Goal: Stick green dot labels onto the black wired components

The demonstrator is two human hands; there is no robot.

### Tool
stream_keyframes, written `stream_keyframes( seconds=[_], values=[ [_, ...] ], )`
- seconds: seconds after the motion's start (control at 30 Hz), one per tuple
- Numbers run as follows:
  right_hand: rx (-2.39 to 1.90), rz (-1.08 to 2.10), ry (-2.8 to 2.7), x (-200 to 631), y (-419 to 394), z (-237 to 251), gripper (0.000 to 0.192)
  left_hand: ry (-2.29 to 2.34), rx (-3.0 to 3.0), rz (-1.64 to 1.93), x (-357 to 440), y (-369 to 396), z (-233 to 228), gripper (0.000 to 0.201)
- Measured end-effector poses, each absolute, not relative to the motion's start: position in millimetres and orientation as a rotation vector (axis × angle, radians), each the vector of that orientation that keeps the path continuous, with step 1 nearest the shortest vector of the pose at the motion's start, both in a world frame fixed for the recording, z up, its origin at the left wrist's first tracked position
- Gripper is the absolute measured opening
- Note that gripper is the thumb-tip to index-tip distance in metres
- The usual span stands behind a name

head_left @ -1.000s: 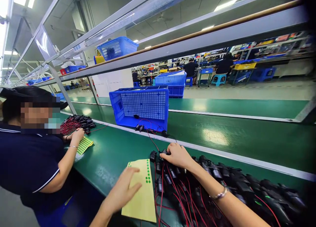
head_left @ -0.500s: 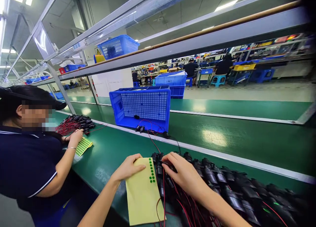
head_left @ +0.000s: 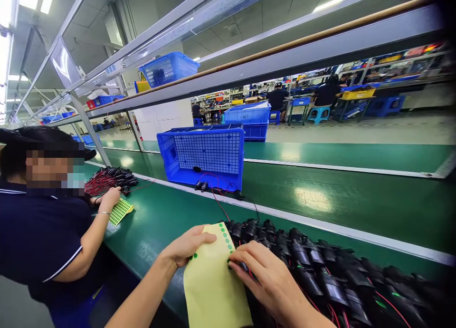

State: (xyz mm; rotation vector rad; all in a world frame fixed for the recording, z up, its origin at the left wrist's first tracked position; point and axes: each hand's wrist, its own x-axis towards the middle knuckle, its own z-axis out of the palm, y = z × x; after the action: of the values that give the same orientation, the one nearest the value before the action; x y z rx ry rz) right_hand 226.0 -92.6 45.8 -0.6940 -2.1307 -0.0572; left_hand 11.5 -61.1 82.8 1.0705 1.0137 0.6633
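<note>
Fingertips of the right hand (head_left: 265, 275) are pinching at the right edge of the yellow sticker sheet (head_left: 213, 285), beside its row of green dots (head_left: 225, 235) (whether a dot is caught in that grip I cannot tell). Across the sheet from that pinch, the left hand (head_left: 187, 247) is closing thumb and fingers on the sheet's upper left edge and holding it tilted above the green counter (head_left: 160, 218). Just past the right hand's knuckles, black parts with red wires (head_left: 313, 271) are lying in a long heap that is spreading away to the right along the counter. Beyond the heap, across a pale strip, a blue crate (head_left: 206, 154) is standing on the green belt (head_left: 338, 195), with a few black parts (head_left: 201, 186) and a red wire at its foot. Well off to the left of both hands, a co-worker's hand (head_left: 109, 198) is resting on a green sticker sheet (head_left: 121, 210), next to another bundle of red-wired parts (head_left: 110, 176).
</note>
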Motion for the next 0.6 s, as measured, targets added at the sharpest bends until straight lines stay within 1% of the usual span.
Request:
stream_keyframes(
  seconds=[0.17,0.3,0.43,0.6],
  values=[
    [-0.649,-0.204,-2.112,225,-96,48,0.023,1.016,1.025,0.648,12,-64,84,0.043],
    [-0.642,-0.258,-2.115,221,-100,49,0.029,1.041,1.048,0.623,12,-66,82,0.041],
    [-0.645,-0.239,-2.125,218,-100,50,0.030,1.093,1.158,0.539,7,-57,68,0.038],
    [-0.661,-0.111,-2.108,224,-100,56,0.022,1.302,1.519,0.375,-13,-18,42,0.024]
  ],
)
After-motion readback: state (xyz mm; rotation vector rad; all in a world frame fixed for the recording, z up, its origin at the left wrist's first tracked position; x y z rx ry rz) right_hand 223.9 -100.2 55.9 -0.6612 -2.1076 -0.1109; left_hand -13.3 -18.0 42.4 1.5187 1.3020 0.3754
